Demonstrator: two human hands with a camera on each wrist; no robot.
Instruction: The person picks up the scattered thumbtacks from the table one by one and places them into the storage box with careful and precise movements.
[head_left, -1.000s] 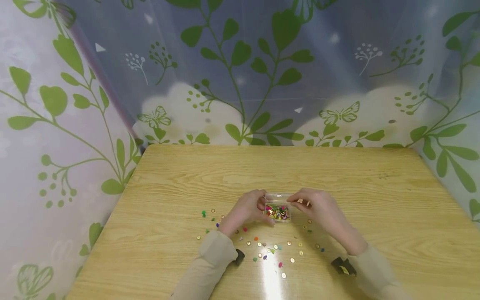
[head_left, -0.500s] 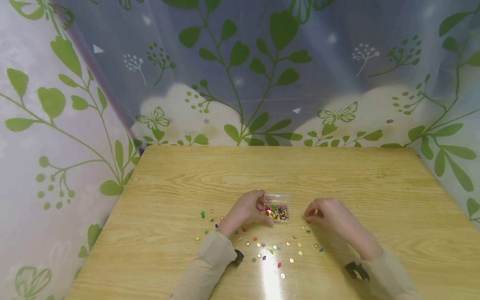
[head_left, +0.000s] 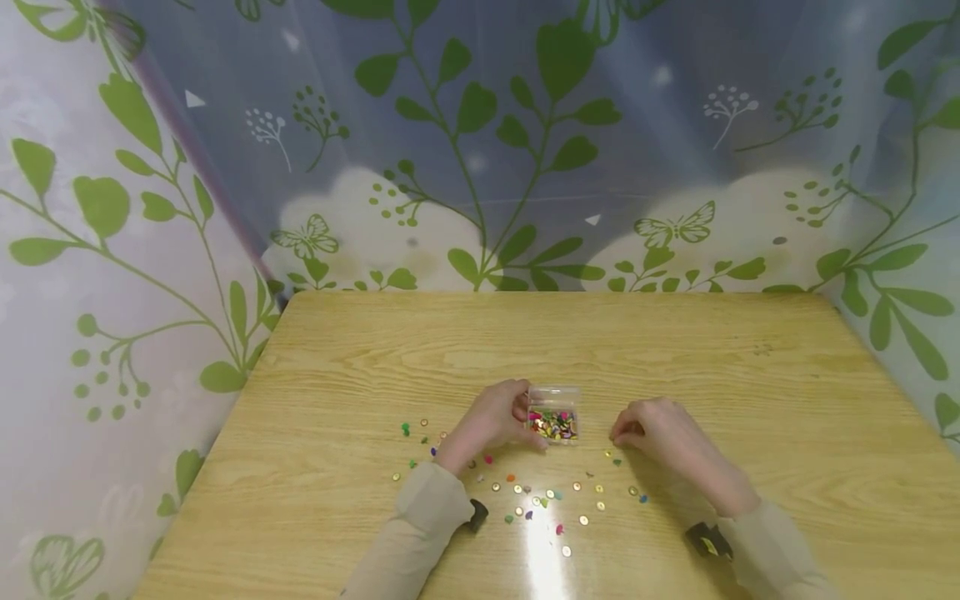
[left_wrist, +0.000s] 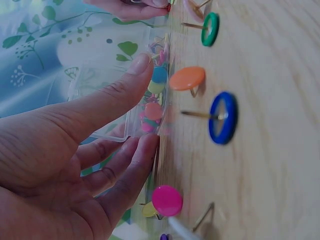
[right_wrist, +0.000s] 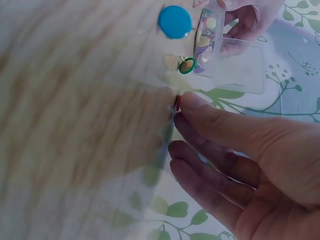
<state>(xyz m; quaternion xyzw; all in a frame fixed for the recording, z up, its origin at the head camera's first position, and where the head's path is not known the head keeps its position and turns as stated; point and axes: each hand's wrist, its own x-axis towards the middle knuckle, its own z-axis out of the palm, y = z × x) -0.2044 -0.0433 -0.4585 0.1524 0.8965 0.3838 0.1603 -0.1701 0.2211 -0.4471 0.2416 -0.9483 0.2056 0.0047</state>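
A clear plastic box (head_left: 553, 422) with its lid raised holds many coloured thumbtacks. My left hand (head_left: 491, 421) grips the box at its left side, thumb along the front and fingers behind, as the left wrist view also shows. To the right of the box, my right hand (head_left: 663, 433) is low over the table. Its thumb and index finger pinch a red thumbtack (right_wrist: 178, 101) at the tabletop. Close by lie a green thumbtack (right_wrist: 187, 65) and a blue thumbtack (right_wrist: 175, 22).
Loose thumbtacks lie scattered on the wooden table (head_left: 450, 342), in front of the box and to its left. Near the left hand are an orange thumbtack (left_wrist: 187, 78), a dark blue one (left_wrist: 223, 117) and a pink one (left_wrist: 167, 200), some with pins sticking up. A patterned curtain (head_left: 480, 167) hangs behind.
My right hand has moved from the box's right edge down and right to the table, where it now pinches the red thumbtack. The left hand stays on the box.
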